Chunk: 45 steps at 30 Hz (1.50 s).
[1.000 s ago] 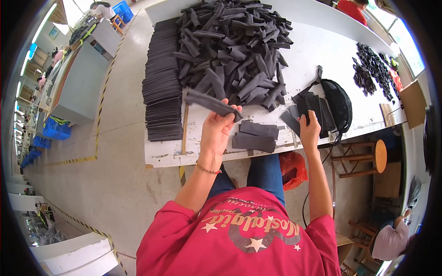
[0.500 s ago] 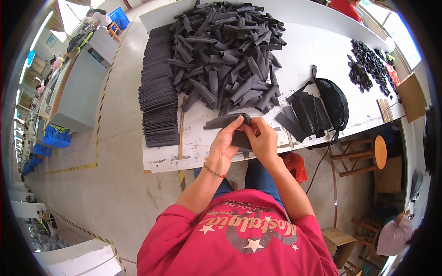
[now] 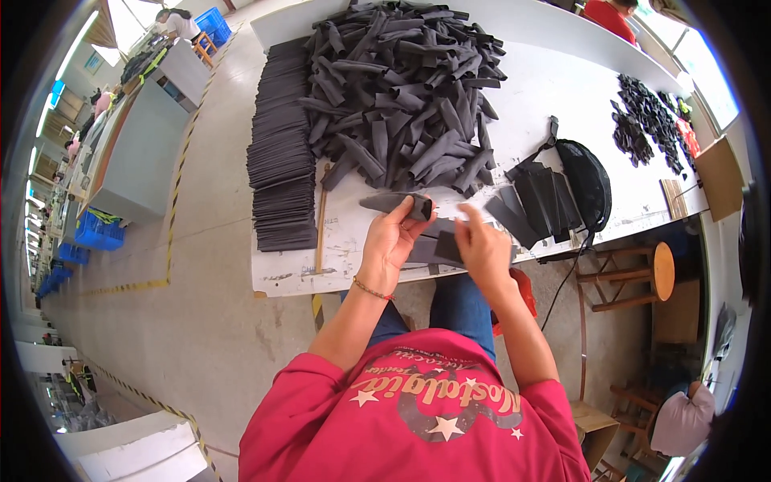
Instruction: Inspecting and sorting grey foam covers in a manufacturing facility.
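Observation:
In my left hand (image 3: 393,233) is a folded dark grey fabric piece (image 3: 393,202), pinched between thumb and fingers, its rolled end facing right and its narrow end left. My right hand (image 3: 485,251) is apart from it, a little to the right, with the forefinger stretched out and slightly blurred. Nothing shows between its thumb and forefinger; the other fingers are curled and partly hidden. Flat dark grey fabric pieces (image 3: 434,251) lie at the table's near edge, between and below my hands, partly covered by the right one.
A big heap of folded grey pieces (image 3: 409,96) covers the white table (image 3: 554,88). Left of it runs a long neat stack (image 3: 283,153). To the right lie flat strips (image 3: 546,201) beside a black pouch (image 3: 585,181), and small black pieces (image 3: 642,120) farther off. A wooden stool (image 3: 662,269) stands right.
My right hand has come off the piece and moved right and slightly down. The left hand still holds it, now turned so its rolled end shows. More of the flat pieces below is visible.

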Motion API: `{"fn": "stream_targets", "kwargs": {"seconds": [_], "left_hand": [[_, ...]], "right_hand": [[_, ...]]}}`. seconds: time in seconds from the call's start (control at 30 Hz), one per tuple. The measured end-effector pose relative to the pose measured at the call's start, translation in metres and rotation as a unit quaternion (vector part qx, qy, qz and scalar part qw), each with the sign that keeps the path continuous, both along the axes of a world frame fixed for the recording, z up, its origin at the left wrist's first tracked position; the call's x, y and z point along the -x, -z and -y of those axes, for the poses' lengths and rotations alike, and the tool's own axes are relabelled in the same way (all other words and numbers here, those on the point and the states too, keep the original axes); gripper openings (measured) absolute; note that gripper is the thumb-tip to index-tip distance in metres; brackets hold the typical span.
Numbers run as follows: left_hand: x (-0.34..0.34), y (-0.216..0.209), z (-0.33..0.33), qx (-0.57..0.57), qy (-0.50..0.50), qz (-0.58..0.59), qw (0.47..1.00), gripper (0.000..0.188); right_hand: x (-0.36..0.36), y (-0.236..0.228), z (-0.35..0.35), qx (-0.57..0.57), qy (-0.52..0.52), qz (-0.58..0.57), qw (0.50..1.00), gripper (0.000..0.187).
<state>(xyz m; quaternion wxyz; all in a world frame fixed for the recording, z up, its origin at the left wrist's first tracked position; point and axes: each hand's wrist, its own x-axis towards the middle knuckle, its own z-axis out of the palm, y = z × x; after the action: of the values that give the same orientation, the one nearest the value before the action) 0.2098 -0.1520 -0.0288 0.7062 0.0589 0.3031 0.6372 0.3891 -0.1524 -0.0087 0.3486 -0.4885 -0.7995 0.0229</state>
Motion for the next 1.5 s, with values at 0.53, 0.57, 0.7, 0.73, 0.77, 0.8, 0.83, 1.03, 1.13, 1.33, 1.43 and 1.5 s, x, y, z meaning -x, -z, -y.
{"fn": "stream_targets", "kwargs": {"seconds": [0.53,0.57,0.7,0.73,0.77,0.8,0.83,1.03,1.13,1.33,1.43,1.5], "left_hand": [[-0.013,-0.011,0.022,-0.065,0.088,-0.18,0.978,0.021],[-0.012,-0.009,0.021,-0.052,0.073,-0.186,0.978,0.021],[0.001,0.002,0.017,-0.043,0.078,-0.189,0.978,0.019],[0.002,0.004,0.018,-0.039,0.076,-0.177,0.981,0.018],[0.002,0.002,0.015,-0.037,0.077,-0.164,0.983,0.017],[0.003,-0.001,0.013,-0.038,0.077,-0.164,0.983,0.017],[0.006,-0.004,0.012,-0.043,0.069,-0.133,0.988,0.017],[0.025,0.002,0.005,-0.032,0.001,-0.078,0.996,0.019],[0.025,0.006,0.004,-0.023,-0.017,-0.072,0.997,0.019],[0.02,0.012,0.001,-0.022,-0.004,-0.072,0.997,0.019],[0.018,0.007,0.002,-0.024,0.02,-0.082,0.996,0.02],[0.018,0.007,0.005,-0.019,0.031,-0.094,0.995,0.021]], "right_hand": [[0.006,-0.008,-0.003,0.084,-0.015,-0.094,0.992,0.024],[0.002,-0.009,0.001,0.118,-0.072,-0.104,0.985,0.025],[-0.008,-0.025,0.006,0.21,-0.179,-0.083,0.958,0.035],[-0.008,-0.027,0.007,0.234,-0.194,-0.068,0.95,0.037],[-0.011,-0.026,0.006,0.247,-0.188,-0.059,0.949,0.038],[-0.016,-0.021,0.004,0.247,-0.187,-0.059,0.949,0.038],[-0.021,-0.015,0.001,0.194,-0.157,-0.032,0.968,0.037],[-0.036,-0.006,0.003,0.149,-0.094,-0.091,0.98,0.032],[-0.019,-0.009,0.013,0.153,-0.114,-0.153,0.97,0.042],[-0.004,-0.006,0.023,0.15,-0.131,-0.168,0.965,0.038],[-0.002,-0.002,0.019,0.083,-0.123,-0.146,0.978,0.032],[0.001,-0.005,0.018,0.019,-0.081,-0.082,0.993,0.026]]}}
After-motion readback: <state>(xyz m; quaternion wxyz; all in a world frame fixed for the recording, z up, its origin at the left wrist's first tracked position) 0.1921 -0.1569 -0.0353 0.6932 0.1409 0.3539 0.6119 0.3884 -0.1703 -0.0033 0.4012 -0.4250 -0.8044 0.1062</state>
